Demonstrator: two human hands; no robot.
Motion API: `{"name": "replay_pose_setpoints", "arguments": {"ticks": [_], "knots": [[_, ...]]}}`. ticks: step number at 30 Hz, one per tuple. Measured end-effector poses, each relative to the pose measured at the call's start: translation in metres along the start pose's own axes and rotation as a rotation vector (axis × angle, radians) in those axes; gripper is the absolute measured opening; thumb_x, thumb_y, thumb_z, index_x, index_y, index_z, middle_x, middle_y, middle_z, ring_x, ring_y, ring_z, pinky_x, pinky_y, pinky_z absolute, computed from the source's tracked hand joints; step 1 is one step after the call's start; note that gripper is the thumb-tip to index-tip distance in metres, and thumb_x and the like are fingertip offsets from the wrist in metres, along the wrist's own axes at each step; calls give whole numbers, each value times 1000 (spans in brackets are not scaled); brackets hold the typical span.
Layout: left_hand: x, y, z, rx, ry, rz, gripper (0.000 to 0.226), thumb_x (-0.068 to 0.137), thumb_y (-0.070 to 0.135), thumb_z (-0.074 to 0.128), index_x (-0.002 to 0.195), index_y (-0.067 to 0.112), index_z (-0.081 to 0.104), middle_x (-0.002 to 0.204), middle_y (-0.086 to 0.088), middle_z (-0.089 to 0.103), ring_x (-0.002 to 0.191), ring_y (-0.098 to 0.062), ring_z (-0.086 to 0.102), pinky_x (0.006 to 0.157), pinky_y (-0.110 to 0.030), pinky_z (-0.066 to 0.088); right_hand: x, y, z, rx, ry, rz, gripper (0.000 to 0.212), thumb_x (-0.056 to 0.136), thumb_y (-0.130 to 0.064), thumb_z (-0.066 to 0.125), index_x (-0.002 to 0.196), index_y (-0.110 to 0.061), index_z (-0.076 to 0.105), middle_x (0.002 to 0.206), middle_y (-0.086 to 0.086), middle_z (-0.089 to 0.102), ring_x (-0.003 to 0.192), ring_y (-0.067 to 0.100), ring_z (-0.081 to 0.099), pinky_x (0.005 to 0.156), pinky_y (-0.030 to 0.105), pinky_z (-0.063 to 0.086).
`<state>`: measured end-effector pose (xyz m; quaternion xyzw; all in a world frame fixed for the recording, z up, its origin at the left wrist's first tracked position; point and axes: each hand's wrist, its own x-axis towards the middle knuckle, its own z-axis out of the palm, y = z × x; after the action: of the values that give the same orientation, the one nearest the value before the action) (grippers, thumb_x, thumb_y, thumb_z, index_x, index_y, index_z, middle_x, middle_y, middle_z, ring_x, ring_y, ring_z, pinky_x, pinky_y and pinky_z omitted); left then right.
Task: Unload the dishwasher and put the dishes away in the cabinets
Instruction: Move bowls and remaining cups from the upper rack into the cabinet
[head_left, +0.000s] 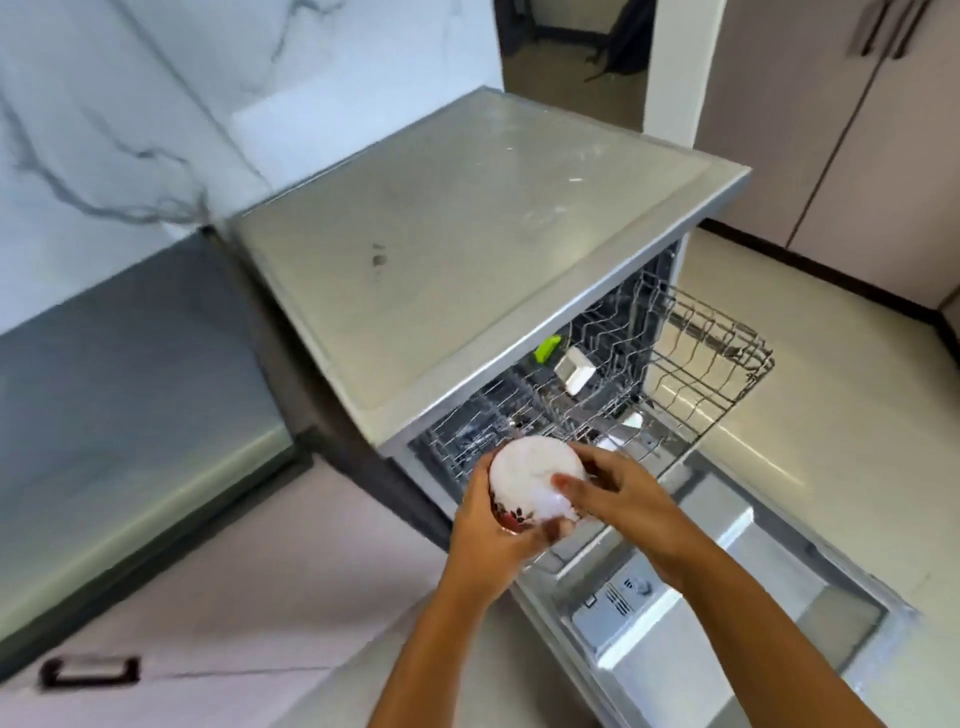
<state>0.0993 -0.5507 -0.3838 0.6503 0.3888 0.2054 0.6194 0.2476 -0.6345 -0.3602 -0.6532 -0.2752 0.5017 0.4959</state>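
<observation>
A white bowl (532, 475) with a dark red flower pattern on its side is held upside down in front of the open dishwasher (467, 249). My left hand (493, 535) grips it from below and the left. My right hand (618, 493) holds its right side, fingers across the base. The wire rack (717, 364) is pulled out to the right and holds a white square dish (575, 371), a green item (548, 348) and another white piece (631, 421), partly hidden.
The dishwasher door (701, 597) lies open and low under my right arm. A grey counter (119, 395) runs on the left, with a drawer and its black handle (91, 670) below. Tall beige cabinets (831, 119) stand at the back right. A doorway opens behind.
</observation>
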Motion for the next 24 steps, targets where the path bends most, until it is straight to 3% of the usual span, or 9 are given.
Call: {"name": "replay_pose_setpoints", "arguments": {"ticks": [5,8,11,14,17,22,24], "knots": [[-103,35,-73,-83,187,147,88,42,45,90,120,30,52,113,6,66,102,-15,65,76,-29,57,-68,-45,75,-40,-193,-128,48,82,-20,68,129,-23,56,119,-3,65,105,10,63,78,18,55],[-176,65,-132,-126,301,219,88,41,42,89,118,24,52,112,3,67,98,-12,66,74,-24,55,-110,-79,140,-72,-321,-204,45,83,-13,67,126,-21,57,119,-2,65,107,15,64,90,31,55],[-249,102,-191,-158,384,285,82,45,34,82,117,25,45,111,4,62,94,-8,67,71,-23,55,-150,-121,207,-131,-452,-309,44,76,-21,76,114,-23,55,111,-5,67,101,16,64,94,39,50],[-303,140,-241,-114,449,361,83,45,37,78,118,27,38,108,4,60,91,-8,68,68,-22,55,-185,-170,263,-190,-550,-432,53,68,-29,81,111,-29,49,107,-7,68,101,15,64,89,35,52],[-333,181,-286,-56,541,474,84,43,39,78,115,28,38,103,5,60,86,-4,67,67,-20,54,-209,-227,309,-275,-558,-583,71,62,-36,81,119,-36,39,113,-4,66,107,16,63,95,37,50],[-323,249,-340,108,666,682,83,40,33,85,107,31,36,104,2,64,88,-13,67,71,-29,57,-216,-317,366,-340,-496,-786,101,68,-23,84,140,-43,16,112,0,66,101,14,66,91,33,53],[-311,278,-359,234,767,727,87,37,41,85,105,39,32,107,9,64,90,-7,66,75,-24,57,-211,-349,383,-346,-466,-859,112,60,-26,88,142,-40,13,115,-4,63,104,13,64,91,32,54]]}}
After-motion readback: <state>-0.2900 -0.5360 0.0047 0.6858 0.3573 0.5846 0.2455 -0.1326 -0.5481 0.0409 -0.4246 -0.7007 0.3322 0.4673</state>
